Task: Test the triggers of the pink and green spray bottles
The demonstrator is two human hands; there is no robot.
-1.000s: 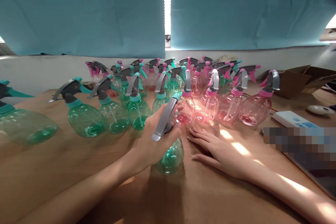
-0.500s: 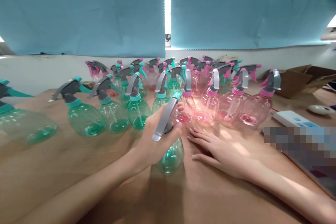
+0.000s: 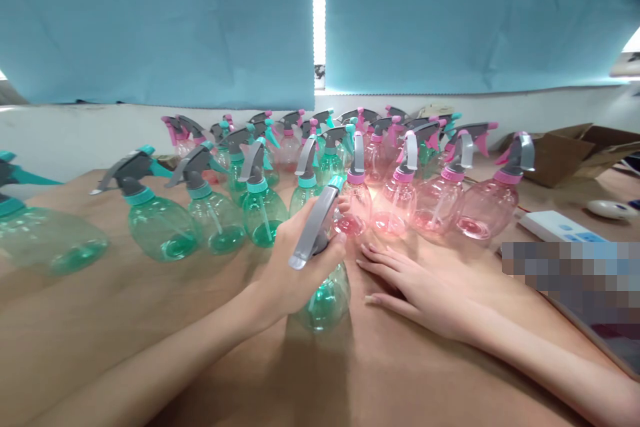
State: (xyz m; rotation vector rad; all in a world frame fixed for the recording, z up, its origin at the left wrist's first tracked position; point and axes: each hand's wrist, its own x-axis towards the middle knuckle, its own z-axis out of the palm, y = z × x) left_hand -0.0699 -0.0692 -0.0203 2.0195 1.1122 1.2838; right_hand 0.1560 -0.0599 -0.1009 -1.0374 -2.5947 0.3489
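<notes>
My left hand (image 3: 295,260) is wrapped around the neck of a green spray bottle (image 3: 324,300) with a grey and teal trigger head. The bottle stands upright in the middle of the table (image 3: 240,373); my fingers hide its collar and most of its trigger. To its right, my right hand (image 3: 405,277) lies flat on the tabletop, fingers stretched out and holding nothing. Just beyond those fingertips stand pink spray bottles, the nearest being a pink bottle (image 3: 393,210). Left of my left hand is another green spray bottle (image 3: 266,213).
Green bottles (image 3: 163,227) line the left, and pink bottles (image 3: 487,203) the right, with several mixed ones behind. At the right are an open cardboard box (image 3: 565,153), a white power strip (image 3: 563,225), a white mouse (image 3: 610,209) and a pixelated patch. Blue blinds (image 3: 160,27) hang behind.
</notes>
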